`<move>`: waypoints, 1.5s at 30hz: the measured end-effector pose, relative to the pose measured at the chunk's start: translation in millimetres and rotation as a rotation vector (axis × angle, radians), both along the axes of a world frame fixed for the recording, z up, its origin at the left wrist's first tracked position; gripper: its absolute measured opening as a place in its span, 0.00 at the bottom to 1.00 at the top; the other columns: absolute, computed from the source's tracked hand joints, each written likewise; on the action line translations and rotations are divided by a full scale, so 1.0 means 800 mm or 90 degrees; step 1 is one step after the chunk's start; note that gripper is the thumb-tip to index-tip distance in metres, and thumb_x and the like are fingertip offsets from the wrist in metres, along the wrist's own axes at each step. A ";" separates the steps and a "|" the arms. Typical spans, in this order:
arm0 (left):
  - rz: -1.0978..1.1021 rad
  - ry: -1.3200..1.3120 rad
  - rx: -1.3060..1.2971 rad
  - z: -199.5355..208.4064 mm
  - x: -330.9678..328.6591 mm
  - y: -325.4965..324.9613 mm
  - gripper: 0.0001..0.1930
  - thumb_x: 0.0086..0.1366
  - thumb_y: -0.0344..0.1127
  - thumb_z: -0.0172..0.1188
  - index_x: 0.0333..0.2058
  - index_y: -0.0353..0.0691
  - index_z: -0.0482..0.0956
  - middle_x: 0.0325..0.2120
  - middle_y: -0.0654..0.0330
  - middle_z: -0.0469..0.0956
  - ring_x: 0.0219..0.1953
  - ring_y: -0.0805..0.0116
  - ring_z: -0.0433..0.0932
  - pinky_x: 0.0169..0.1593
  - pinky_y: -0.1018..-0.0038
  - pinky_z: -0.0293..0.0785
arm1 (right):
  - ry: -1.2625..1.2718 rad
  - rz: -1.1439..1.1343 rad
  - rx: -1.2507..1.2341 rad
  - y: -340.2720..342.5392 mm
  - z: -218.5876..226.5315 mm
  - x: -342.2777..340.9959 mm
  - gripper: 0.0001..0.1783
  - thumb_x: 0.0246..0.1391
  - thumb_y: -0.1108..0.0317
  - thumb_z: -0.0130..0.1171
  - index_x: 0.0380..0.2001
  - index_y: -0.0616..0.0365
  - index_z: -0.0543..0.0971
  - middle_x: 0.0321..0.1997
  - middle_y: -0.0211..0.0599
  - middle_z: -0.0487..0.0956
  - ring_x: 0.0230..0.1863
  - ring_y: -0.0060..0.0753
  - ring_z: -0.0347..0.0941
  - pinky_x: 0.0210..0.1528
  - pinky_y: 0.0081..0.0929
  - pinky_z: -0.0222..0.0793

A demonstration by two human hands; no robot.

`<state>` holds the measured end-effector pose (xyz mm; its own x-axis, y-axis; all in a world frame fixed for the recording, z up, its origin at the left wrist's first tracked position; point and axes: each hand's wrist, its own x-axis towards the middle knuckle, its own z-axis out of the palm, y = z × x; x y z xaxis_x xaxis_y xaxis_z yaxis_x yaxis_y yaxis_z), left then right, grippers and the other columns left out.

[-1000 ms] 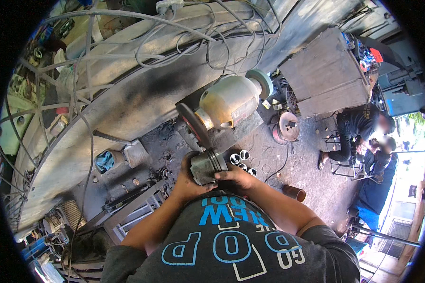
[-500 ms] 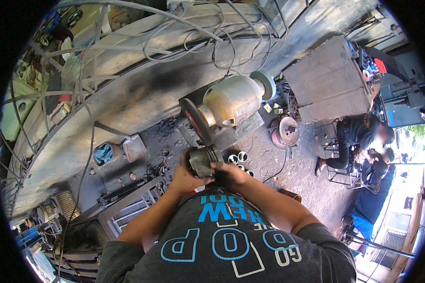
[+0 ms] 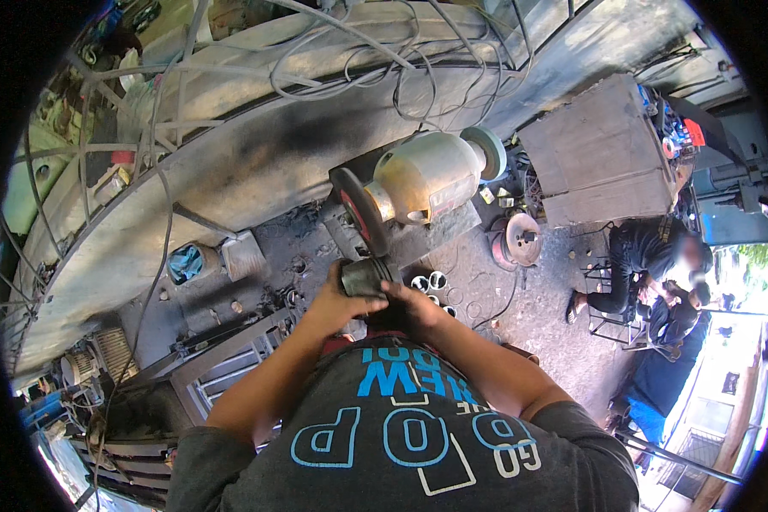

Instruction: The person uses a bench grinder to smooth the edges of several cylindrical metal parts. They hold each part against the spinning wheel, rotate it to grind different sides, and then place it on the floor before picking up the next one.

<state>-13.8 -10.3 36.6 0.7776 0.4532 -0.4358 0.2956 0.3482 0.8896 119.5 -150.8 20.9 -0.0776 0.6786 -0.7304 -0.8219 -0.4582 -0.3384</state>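
Between my two hands, close in front of my chest, I grip a grey metal piston [image 3: 361, 279] with grooves around its right end. My left hand [image 3: 336, 305] wraps its left and near side, thumb along the bottom. My right hand [image 3: 415, 304] closes on the grooved end, its thumb pressed to the side; some of its fingers are hidden. Just beyond the piston stands a bench grinder [image 3: 427, 177] with a worn, pale motor body. Its dark left wheel [image 3: 358, 211] is nearest my hands, seemingly apart from the piston. A grey wheel [image 3: 484, 154] sits at the other end.
Several cylindrical metal parts [image 3: 438, 280] stand on the floor right of my hands. Farther right are a round reel-like metal piece [image 3: 516, 241] and a large brown panel [image 3: 596, 154]. Two people [image 3: 630, 264] sit at the right. Cables [image 3: 401, 81] hang along the curved wall.
The piston has turned a little in my hands, showing a darker side. My left fingers have shifted on it. The view has moved slightly, so the grinder appears farther right.
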 end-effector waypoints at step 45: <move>-0.041 -0.144 0.214 0.005 -0.016 -0.004 0.51 0.38 0.36 0.81 0.58 0.32 0.58 0.49 0.49 0.74 0.51 0.62 0.75 0.53 0.66 0.74 | -0.039 -0.028 0.235 -0.010 0.028 -0.007 0.37 0.51 0.52 0.67 0.59 0.61 0.67 0.51 0.43 0.76 0.48 0.40 0.75 0.50 0.40 0.73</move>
<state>-26.3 -13.5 40.8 0.8684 0.4883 -0.0860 0.0911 0.0134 0.9958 114.1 -159.1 43.6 -0.0061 0.8986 -0.4388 -0.8111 -0.2611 -0.5234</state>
